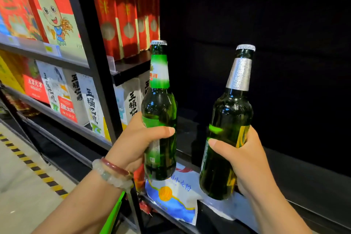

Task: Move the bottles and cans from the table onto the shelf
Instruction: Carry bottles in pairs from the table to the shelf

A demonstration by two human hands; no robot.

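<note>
- The left hand (133,144) grips a green-labelled bottle (159,112) upright, before the dark shelf (303,173).
- The right hand (245,159) grips a foil-necked bottle (228,129), tilted slightly, above the shelf's front edge.

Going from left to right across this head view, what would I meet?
Cartoon box → red boxes → bottle with green neck label in the left hand → bottle with silver foil neck in the right hand.

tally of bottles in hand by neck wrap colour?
Green neck label: 1, the green-label bottle, gripped by the left hand
Silver neck foil: 1, the silver-foil bottle, gripped by the right hand
Total: 2 bottles, both green glass with caps on, both held upright-ish in front of the dark shelf.
</note>
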